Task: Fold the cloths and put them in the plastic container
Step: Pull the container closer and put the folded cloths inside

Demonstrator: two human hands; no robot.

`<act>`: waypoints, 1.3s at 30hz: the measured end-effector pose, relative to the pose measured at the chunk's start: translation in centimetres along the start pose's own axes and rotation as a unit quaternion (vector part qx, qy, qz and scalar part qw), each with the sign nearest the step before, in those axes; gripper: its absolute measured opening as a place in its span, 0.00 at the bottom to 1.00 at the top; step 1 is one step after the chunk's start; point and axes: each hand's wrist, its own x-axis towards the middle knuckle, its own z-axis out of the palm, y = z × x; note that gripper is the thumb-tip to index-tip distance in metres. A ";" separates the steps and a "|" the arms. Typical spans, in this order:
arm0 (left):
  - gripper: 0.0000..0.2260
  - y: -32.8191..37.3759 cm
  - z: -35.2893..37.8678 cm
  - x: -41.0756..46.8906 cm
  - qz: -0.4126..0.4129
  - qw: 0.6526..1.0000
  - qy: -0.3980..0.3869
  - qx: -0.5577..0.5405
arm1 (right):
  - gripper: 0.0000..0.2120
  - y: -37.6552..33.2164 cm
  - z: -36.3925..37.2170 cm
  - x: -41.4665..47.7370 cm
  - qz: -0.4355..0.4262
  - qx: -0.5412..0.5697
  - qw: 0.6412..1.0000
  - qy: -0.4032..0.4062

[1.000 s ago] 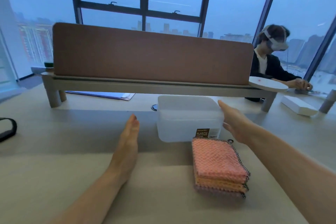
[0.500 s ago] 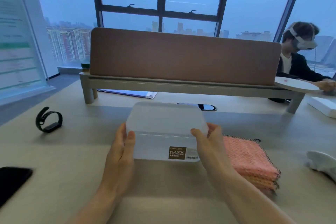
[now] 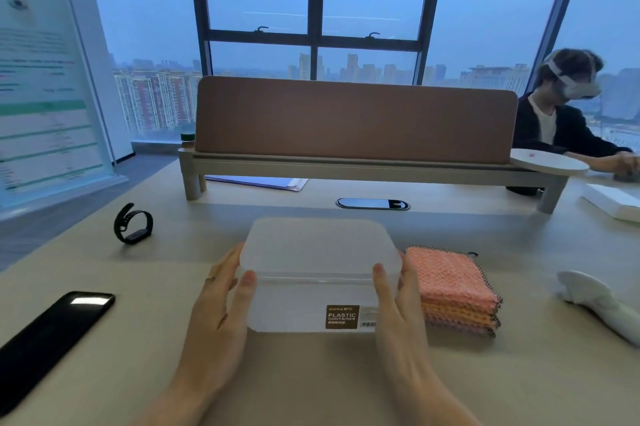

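A frosted plastic container (image 3: 322, 252) with its lid on stands on the desk in front of me, brown label facing me. My left hand (image 3: 218, 308) holds its left front corner, thumb on the front by the lid rim and fingers along the side. On the opposite front corner my right hand (image 3: 398, 315) holds it the same way. A stack of folded pink and orange cloths (image 3: 453, 287) lies just right of the container, touching or nearly touching my right hand's fingers.
A black wristband (image 3: 133, 225) and a dark phone (image 3: 52, 339) lie to the left. A white object (image 3: 595, 301) lies at the right edge. Behind stand a brown desk divider (image 3: 353, 121), a cable port (image 3: 372, 204) and a seated person (image 3: 561, 121).
Both hands reached the container, took hold of its sides and drew it nearer to me, beside the cloth stack. Over the last half second it barely moved.
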 end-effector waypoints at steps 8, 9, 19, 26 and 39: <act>0.12 5.3 0.1 6.1 -0.043 0.987 -0.034 -0.149 | 0.34 -4.2 -1.0 6.2 0.000 0.017 0.998 -0.059; 0.13 5.4 0.3 7.1 -0.045 0.986 -0.051 -0.154 | 0.28 -4.7 -0.9 7.3 0.006 0.017 0.997 -0.072; 0.17 0.9 2.8 14.0 -0.213 0.944 -0.120 -0.223 | 0.31 -2.4 0.9 14.6 0.104 0.020 0.985 -0.140; 0.19 -2.0 3.3 13.9 -0.282 0.937 -0.082 -0.189 | 0.52 0.1 0.5 15.9 0.108 -0.030 0.981 -0.159; 0.21 6.4 1.9 11.6 -0.053 0.996 0.050 -0.050 | 0.33 -0.3 -9.0 12.0 -0.052 -0.344 0.930 -0.118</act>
